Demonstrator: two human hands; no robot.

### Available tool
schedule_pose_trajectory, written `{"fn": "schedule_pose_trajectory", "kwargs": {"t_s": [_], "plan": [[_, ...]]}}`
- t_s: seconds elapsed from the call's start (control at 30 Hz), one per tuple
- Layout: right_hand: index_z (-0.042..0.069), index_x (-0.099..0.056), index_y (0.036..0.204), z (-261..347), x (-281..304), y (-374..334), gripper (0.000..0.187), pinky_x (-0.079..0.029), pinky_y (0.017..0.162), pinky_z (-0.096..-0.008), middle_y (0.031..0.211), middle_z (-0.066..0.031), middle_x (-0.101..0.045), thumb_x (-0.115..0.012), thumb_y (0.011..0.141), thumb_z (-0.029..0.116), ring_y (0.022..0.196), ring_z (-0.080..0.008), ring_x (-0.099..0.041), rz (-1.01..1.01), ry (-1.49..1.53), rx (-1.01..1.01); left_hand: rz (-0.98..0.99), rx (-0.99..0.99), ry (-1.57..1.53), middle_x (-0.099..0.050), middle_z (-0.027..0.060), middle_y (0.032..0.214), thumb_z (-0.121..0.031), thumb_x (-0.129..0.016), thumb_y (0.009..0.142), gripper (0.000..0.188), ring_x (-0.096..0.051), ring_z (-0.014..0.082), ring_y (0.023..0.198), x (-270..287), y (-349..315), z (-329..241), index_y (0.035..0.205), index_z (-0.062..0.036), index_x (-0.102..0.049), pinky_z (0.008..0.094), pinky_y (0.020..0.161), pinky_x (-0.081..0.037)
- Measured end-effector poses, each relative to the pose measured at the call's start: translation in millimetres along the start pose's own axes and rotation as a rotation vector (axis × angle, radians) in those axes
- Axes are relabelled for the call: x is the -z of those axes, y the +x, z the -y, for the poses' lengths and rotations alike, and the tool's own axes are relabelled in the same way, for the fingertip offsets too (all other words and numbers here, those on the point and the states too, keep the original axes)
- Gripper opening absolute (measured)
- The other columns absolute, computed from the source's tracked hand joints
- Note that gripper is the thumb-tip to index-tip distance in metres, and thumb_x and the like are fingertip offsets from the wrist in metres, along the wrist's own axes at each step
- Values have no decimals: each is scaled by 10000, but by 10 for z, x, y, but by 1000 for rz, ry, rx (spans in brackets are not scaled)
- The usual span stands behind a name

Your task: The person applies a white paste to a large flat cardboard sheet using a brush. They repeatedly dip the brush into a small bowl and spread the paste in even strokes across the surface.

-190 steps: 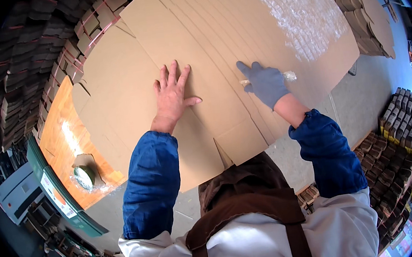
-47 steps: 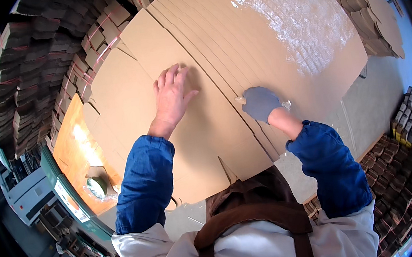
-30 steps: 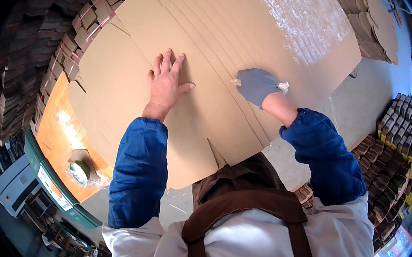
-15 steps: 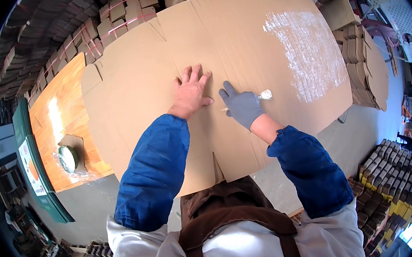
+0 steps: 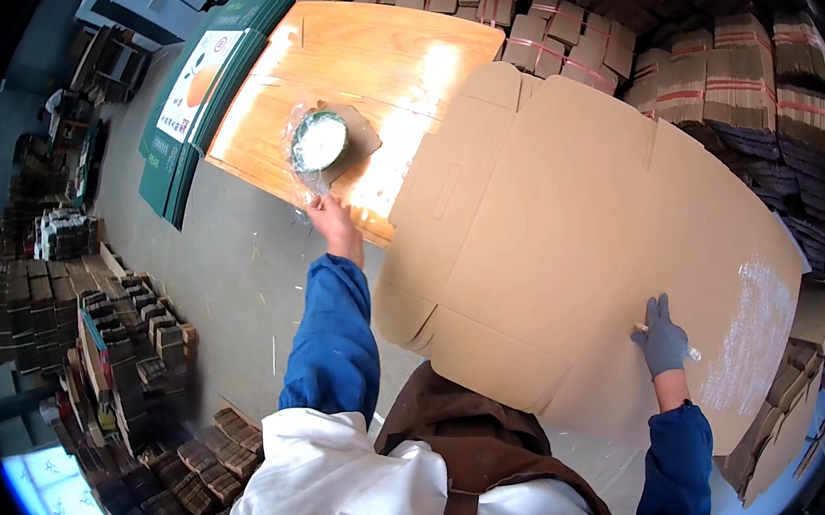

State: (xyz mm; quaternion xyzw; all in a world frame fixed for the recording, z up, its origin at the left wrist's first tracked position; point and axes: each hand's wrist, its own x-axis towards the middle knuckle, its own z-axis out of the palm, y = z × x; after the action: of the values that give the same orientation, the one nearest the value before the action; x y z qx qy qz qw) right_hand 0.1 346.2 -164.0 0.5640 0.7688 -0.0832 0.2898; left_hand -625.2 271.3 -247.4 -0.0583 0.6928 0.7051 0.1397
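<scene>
My bare left hand (image 5: 334, 224) is at the near edge of the orange wooden board, its fingers closed on the edge of clear plastic film (image 5: 302, 181). The film lies around a round green-rimmed tub (image 5: 319, 141) of white paste, which sits on a torn piece of brown cardboard (image 5: 360, 140). My right hand (image 5: 665, 344), in a grey glove, rests on a large brown cardboard sheet (image 5: 569, 211). It grips a small brush (image 5: 693, 355) with a whitish tip and thin handle, its first fingers stretched out. White paste (image 5: 754, 327) is smeared over the sheet's right end.
The wooden board (image 5: 382, 60) adjoins the sheet's left end. Flat green printed cartons (image 5: 213, 77) are stacked along its far left side. Strapped cardboard bundles (image 5: 705, 76) line the back right. More cardboard stacks (image 5: 140, 346) stand on the floor to the left.
The view has swung left. My left hand has left the cardboard sheet and reached over to the film by the tub. My right hand stays on the sheet with the brush.
</scene>
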Motion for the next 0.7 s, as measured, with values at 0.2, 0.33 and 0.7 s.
{"fn": "schedule_pose_trajectory", "kwargs": {"t_s": [0.2, 0.33, 0.7], "plan": [[101, -370, 1478, -81, 112, -3, 802, -573, 700, -408, 1606, -107, -260, -707, 817, 408, 880, -319, -718, 91, -113, -78, -1, 205, 200, -570, 67, 855, -378, -580, 981, 363, -526, 168, 696, 205, 1000, -312, 1033, -19, -569, 318, 603, -444], [93, -369, 1484, -97, -74, 84, 821, -572, 667, -405, 1610, -109, -249, -723, 806, 394, 831, -319, -721, 48, -110, -22, 22, 396, 207, -524, 40, 734, -372, -562, 998, 323, -434, 153, 535, 171, 1465, -401, 979, -51, -580, 306, 456, -359], [78, -357, 1480, 116, 86, 97, 849, -571, 729, -428, 1600, -143, -262, -739, 790, 391, 907, -342, -711, 134, -124, -68, 388, 460, 298, -584, 35, 795, -401, -594, 975, 332, -529, 150, 665, 271, 1895, -229, 960, -73, -641, 330, 603, -474]]}}
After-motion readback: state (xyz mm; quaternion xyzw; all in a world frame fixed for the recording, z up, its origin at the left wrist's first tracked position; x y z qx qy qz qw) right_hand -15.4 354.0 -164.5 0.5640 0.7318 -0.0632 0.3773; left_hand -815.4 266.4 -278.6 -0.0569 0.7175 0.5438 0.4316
